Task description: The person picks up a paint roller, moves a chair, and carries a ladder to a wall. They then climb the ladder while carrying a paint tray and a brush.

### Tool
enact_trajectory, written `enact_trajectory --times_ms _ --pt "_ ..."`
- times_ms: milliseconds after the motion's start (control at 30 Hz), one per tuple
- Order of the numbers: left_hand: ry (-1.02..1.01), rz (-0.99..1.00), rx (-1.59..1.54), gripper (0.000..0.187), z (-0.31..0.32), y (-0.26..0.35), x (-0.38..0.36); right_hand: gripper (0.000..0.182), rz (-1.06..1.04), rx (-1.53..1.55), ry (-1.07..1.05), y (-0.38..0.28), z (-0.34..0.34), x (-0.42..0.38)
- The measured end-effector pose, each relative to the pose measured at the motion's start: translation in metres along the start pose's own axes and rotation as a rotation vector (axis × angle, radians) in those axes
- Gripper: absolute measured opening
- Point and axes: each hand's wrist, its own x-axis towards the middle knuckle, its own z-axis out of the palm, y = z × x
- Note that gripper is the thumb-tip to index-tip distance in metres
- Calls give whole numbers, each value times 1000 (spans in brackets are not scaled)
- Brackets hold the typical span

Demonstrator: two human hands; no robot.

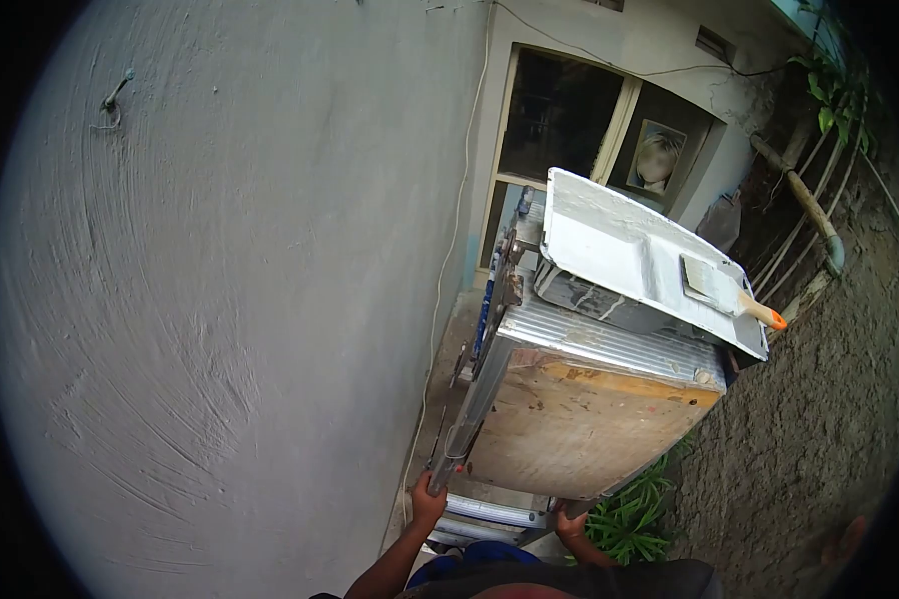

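My left hand [429, 499] is wrapped round the left rail of a metal stepladder [489, 512], close to the plastered wall. On the ladder's right side my right hand [570, 523] is closed round the other rail, its fingers partly hidden. Between and above my hands is a stained wooden board [579, 424] below the ribbed metal top step [609, 344]. A white paint tray [609, 235] rests tilted on top, smeared with white material. In it lies a flat blade tool [709, 283] with an orange-tipped wooden handle sticking out over the tray's right edge.
A grey plastered wall [250, 280] with a hook fills the left, and a thin cable hangs along its edge. Behind the ladder is a window [559, 120]. Green plants [634, 514] grow at lower right beside a rough wall [799, 429]. Pipes run at upper right.
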Motion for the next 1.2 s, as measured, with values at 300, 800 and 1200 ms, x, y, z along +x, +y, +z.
enact_trajectory --times_ms 300,800,1200 --pt "-10 38 -11 30 -5 12 1 16 -14 -20 49 -40 6 10" --pt "-3 72 -39 25 3 0 7 5 5 -113 10 -40 5 12" --pt "-348 -162 14 37 -24 29 9 12 -59 -285 -22 -63 6 24"
